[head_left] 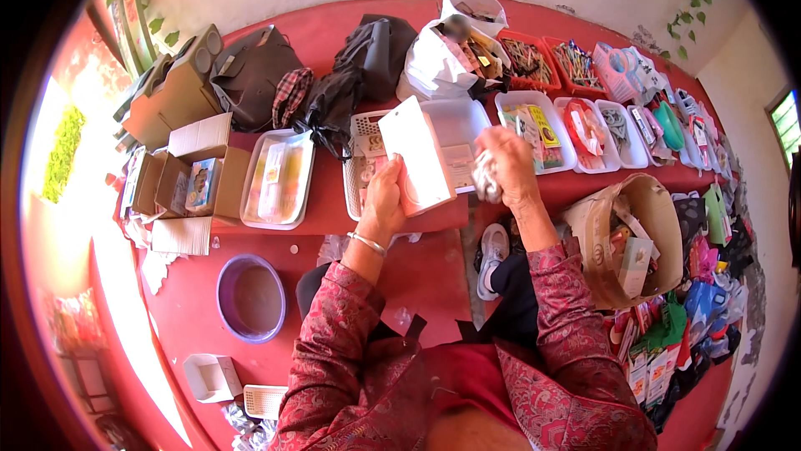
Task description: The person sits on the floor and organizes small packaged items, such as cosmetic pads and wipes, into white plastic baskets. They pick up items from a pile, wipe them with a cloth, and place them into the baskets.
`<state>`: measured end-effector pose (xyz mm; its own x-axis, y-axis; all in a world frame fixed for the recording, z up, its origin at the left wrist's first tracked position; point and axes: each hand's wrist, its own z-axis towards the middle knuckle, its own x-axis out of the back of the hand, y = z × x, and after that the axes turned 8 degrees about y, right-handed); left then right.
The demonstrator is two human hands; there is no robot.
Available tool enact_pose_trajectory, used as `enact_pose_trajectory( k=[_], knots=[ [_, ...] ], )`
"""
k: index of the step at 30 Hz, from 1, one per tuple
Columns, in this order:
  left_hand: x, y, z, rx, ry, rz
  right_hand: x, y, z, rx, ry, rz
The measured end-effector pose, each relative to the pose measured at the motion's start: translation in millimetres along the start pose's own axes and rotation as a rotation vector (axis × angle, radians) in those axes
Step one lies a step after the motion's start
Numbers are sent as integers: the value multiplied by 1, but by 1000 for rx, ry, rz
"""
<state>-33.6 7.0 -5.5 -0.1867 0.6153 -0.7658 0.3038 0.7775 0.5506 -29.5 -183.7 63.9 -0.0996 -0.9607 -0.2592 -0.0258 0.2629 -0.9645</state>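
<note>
My left hand (383, 198) grips a flat white box (419, 153) by its lower left side, tilted above the trays. A bangle circles that wrist. To its right, my right hand (511, 163) is closed on a small crumpled whitish-grey bundle (486, 176); blur hides its exact kind. Below the two hands stands a clear white tray (460, 119) with a pale pack inside. A white slotted basket (355, 192) is partly hidden behind the box and my left hand. Right of my right hand sits a tray (546, 116) with a yellow pack.
Trays of small goods and red baskets of pens (577, 65) line the red-covered table. Black bags (380, 50) and a white bag (438, 63) stand behind. Left is an open cardboard box (197, 169); below, a purple basin (251, 298). A large carton (592, 238) stands right.
</note>
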Motion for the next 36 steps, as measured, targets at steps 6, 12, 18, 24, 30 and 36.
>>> enact_pose_trajectory(
  k=[6,12,18,24,30,36],
  knots=[
    [-33,-16,-22,-56,3,216,-26,4,-18,737,77,-462],
    [-38,-21,-31,-129,-69,455,34,2,65,470,538,-176],
    [-22,-21,-12,-523,273,801,7,27,28,61,119,-187],
    [-31,-13,-29,-262,-191,286,8,12,16,-255,-271,-80],
    [-37,0,-50,-113,-448,466,0,15,15,-182,-533,2],
    [-40,-12,-43,-527,-338,855,0,0,10,-95,-394,-146]
  ],
)
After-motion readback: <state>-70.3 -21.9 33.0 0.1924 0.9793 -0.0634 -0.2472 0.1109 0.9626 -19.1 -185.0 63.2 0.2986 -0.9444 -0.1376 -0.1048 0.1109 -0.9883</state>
